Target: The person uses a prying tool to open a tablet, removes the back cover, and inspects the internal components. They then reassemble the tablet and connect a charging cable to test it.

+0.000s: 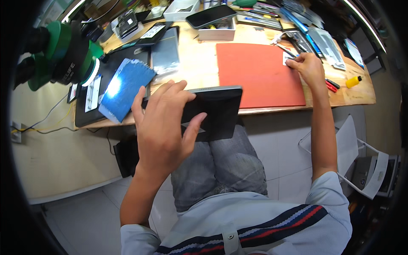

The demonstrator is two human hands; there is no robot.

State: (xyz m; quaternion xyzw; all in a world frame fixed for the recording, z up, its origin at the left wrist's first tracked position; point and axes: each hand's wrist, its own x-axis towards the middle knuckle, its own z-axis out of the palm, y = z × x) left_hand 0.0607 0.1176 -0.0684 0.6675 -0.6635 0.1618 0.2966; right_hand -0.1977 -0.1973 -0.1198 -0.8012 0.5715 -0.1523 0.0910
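Striped collar and grey sleeves of the person's shirt lie nearest the lens, above jeans-clad knees. Left hand [163,127] clamps a dark tablet [214,112] by its near edge, thumb on its face and fingers over its top, holding it tilted over the lap just off the front edge of the wooden workbench [199,63]. Right hand [308,68] rests on the bench at the far right corner of a red silicone mat [259,76], fingers pinched together on a small white piece [287,58]. At left: a blue cloth [123,87] lit by a green microscope's [63,55] ring lamp, on a black mat [106,68]. A phone [211,16] lies on a white tray [216,32] at the back. White floor tiles and a pale cabinet lie below.
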